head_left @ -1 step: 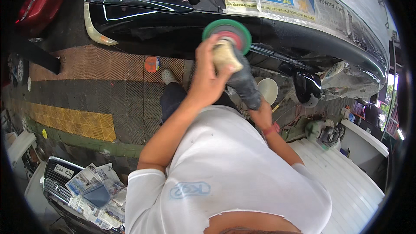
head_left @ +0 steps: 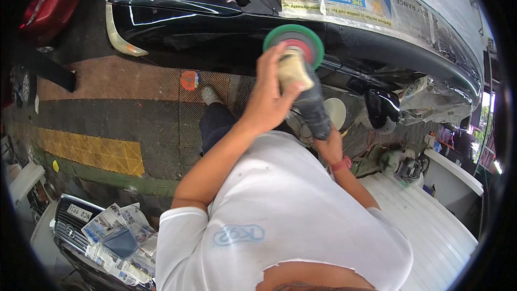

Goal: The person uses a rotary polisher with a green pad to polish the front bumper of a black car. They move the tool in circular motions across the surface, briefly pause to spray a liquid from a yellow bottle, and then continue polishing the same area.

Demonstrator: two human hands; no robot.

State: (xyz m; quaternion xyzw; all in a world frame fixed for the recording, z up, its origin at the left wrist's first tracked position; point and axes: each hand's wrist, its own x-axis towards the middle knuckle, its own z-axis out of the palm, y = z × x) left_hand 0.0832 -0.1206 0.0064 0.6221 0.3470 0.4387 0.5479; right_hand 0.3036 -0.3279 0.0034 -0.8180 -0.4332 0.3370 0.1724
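A handheld rotary polisher (head_left: 311, 101) with a black body and a round green-rimmed pad (head_left: 319, 48) is held between both my hands. My left hand (head_left: 269, 91) is wrapped round its pale, cloth-like front part, just behind the pad. Farther back, my right hand (head_left: 329, 148) grips the rear end of the black body. The pad is up against or very near the glossy black car panel (head_left: 215, 48); whether it touches cannot be told. Newspaper (head_left: 350, 0) covers the car's surface above the panel.
A pale round container (head_left: 335, 112) stands on the floor behind the polisher. Ribbed mats (head_left: 156, 129) cover the floor at left. A dark car front (head_left: 75, 226) with newspaper on it is at lower left, a red car (head_left: 59, 0) at upper left. Plastic sheeting (head_left: 431, 102) hangs at right.
The polisher and both my hands have shifted a little to the right along the black panel. My grip on it looks the same.
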